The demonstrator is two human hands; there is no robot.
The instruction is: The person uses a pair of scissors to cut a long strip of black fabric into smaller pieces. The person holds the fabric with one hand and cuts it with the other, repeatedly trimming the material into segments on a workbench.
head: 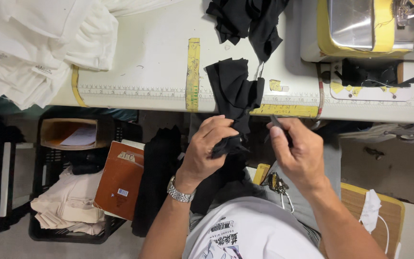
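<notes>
Your left hand (209, 148) clenched on one black fabric piece (233, 93) draped off the table's near edge (144, 96), your right hand (298, 151) pinching a small dark tool (276, 121), mostly hidden, two more black pieces farther back.

A sewing workshop: sewing machine (360, 29), ruler-marked table (149, 72), stacked white fabric (34, 43).
</notes>
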